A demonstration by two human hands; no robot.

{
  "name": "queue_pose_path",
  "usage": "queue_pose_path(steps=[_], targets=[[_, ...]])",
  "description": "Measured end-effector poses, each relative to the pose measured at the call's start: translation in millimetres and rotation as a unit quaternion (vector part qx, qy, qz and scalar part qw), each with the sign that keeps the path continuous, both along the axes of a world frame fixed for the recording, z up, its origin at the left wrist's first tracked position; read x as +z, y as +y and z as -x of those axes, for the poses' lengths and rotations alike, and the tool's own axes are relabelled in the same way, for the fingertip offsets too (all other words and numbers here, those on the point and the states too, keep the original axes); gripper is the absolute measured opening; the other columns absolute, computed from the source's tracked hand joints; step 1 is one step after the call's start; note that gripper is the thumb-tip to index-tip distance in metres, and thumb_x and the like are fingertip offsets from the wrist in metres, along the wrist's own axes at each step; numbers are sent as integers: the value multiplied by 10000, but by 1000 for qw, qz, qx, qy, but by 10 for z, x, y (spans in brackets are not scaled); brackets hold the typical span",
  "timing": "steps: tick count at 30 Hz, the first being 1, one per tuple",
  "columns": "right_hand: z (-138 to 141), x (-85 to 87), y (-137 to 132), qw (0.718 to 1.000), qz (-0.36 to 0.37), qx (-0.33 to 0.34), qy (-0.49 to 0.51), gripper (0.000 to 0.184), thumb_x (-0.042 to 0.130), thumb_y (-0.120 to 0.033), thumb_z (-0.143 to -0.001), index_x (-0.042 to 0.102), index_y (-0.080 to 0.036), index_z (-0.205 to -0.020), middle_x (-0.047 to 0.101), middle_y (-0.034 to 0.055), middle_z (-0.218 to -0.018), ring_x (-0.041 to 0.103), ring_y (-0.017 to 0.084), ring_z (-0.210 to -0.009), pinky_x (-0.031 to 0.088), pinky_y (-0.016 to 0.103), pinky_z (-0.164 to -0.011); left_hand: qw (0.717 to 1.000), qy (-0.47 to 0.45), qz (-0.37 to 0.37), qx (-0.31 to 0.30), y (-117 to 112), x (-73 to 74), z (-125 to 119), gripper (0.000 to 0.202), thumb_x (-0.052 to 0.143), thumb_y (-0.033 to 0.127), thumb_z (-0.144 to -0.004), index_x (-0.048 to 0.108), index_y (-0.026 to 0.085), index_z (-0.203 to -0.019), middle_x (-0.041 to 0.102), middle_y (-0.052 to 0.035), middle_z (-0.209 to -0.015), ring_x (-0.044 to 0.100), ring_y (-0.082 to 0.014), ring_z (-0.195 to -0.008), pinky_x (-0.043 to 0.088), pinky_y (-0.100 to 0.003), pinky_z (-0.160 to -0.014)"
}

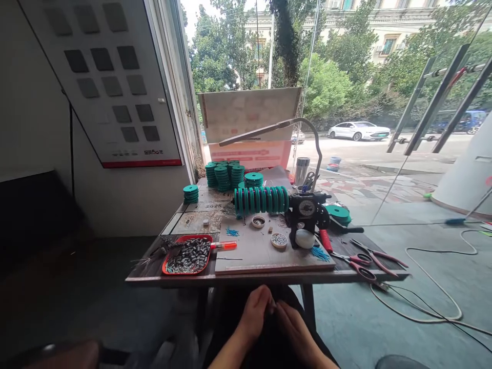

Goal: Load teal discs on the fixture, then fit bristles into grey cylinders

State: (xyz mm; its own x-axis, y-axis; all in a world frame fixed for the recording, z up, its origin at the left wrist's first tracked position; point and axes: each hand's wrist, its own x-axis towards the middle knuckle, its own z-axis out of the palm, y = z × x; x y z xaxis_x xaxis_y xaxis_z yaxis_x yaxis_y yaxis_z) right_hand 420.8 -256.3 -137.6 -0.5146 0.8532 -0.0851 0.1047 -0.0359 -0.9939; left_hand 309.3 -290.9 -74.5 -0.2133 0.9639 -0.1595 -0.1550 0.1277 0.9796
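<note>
My left hand (255, 309) and my right hand (292, 322) meet in front of the table's near edge, low above my dark-clothed lap. The fingers of both are closed and press together at the tips; anything between them is hidden or too small to make out. Nearest to them is a flat board (246, 264) on the table. At its back stands a black hand-cranked winder (307, 209), with a row of turquoise spools (261, 200) on its shaft. Small round dishes (279, 241) and light-blue bits (320, 253) lie before it.
On the left, a red tray (165, 269) holds small metal pieces beside an orange-tipped pen (226, 245). Scissors (359, 260) and pliers (380, 255) lie at the right edge. Stacked turquoise spools (222, 177) stand behind. Cables (434, 320) cross the floor.
</note>
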Motion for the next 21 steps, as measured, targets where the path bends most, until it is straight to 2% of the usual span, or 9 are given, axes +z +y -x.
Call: queue_pose_path(steps=[4,8,11,14,16,18,19,21], targets=[[-5,27,18,999,-5,14,-28,688,380,-736,-684,443,-53,-727,470,19,-683,310,-60,-582,297,42,-535,1000,13,11,-14,-17,-138,-16,456,394,529,-781,433,102,-628,402,57,-537,311,32,-489,249,-115,-498],[5,47,-12,998,-20,30,-60,690,303,-736,-716,402,-53,-729,428,-1,-659,255,-71,-568,256,43,-538,999,35,21,-5,-40,-211,-13,441,376,496,-803,488,84,-691,415,54,-556,341,36,-517,321,-103,-517],[13,67,-39,994,-35,41,-96,618,310,-648,-773,420,-42,-738,437,-3,-671,255,-80,-569,234,29,-551,996,67,51,-11,-78,-208,16,438,376,490,-805,517,78,-751,451,47,-582,365,37,-525,360,-106,-532],[-12,88,-69,987,-53,38,-146,476,335,-491,-821,476,-37,-810,491,12,-733,321,-73,-606,268,28,-599,988,119,97,-24,-146,-186,69,442,377,484,-806,530,83,-909,531,17,-701,441,26,-590,421,-122,-576],[-62,107,-96,981,-66,31,-179,416,359,-412,-804,507,-61,-969,540,36,-850,422,-37,-703,352,64,-680,977,167,129,-32,-225,-149,127,459,389,468,-806,493,104,-1065,575,-20,-859,512,0,-700,481,-162,-656],[-157,145,-122,974,-77,26,-210,497,426,-347,-741,469,-92,-1165,526,63,-1071,489,35,-941,417,134,-852,959,233,154,-34,-348,-65,216,487,422,435,-801,438,130,-1181,564,-57,-1054,553,-50,-891,515,-245,-814],[-226,177,-131,971,-81,24,-225,576,462,-321,-702,440,-99,-1233,477,69,-1181,460,80,-1083,408,171,-954,947,272,165,-33,-428,3,275,503,447,415,-795,417,141,-1216,534,-69,-1147,538,-79,-1006,497,-298,-912],[-402,276,-136,963,-86,21,-254,685,515,-289,-640,417,-100,-1291,349,62,-1326,309,162,-1282,324,230,-1108,913,360,189,-26,-616,202,416,523,518,361,-765,416,154,-1235,450,-76,-1286,437,-135,-1207,382,-394,-1082]])
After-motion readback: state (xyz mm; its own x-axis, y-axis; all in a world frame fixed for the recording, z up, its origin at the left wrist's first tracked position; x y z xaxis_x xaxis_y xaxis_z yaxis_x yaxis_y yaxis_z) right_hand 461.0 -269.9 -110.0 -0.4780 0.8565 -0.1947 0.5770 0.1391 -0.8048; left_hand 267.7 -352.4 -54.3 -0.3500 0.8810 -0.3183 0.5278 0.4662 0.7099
